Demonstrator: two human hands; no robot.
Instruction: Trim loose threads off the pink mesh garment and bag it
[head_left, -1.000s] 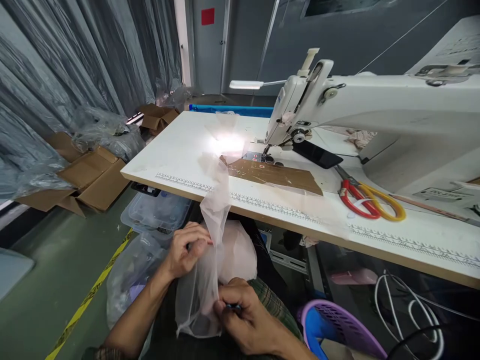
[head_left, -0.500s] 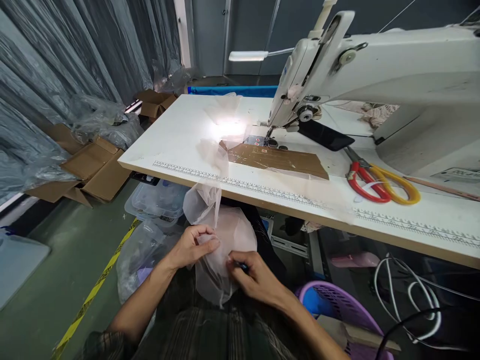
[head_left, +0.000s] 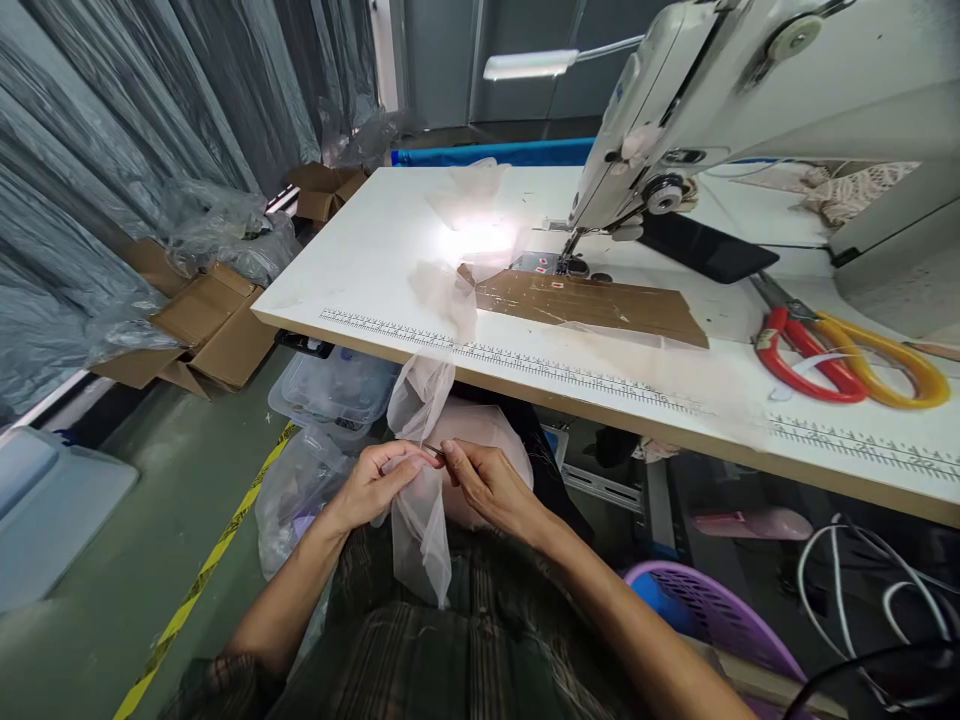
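Observation:
Sheer pale pink fabric (head_left: 421,520) hangs over my lap, with part of it trailing up onto the table edge. My left hand (head_left: 381,480) pinches a fold of this cloth between thumb and fingers. Close beside it, my right hand (head_left: 487,482) is closed around a small slim tool (head_left: 433,450) whose thin dark tip points at the pinched fold. Most of the tool is hidden by the fingers, so its exact kind does not show.
A white sewing machine (head_left: 675,110) stands on the white table (head_left: 360,270). On the table lie brown cardboard (head_left: 600,300), a black phone (head_left: 701,248) and red-and-yellow scissors (head_left: 847,360). A purple basket (head_left: 720,610) is low right; cardboard boxes (head_left: 214,325) lie left.
My right hand has moved up and left to meet my left hand, bringing the tool's tip to the cloth. The fabric now hangs in a narrower fold. The view has shifted slightly.

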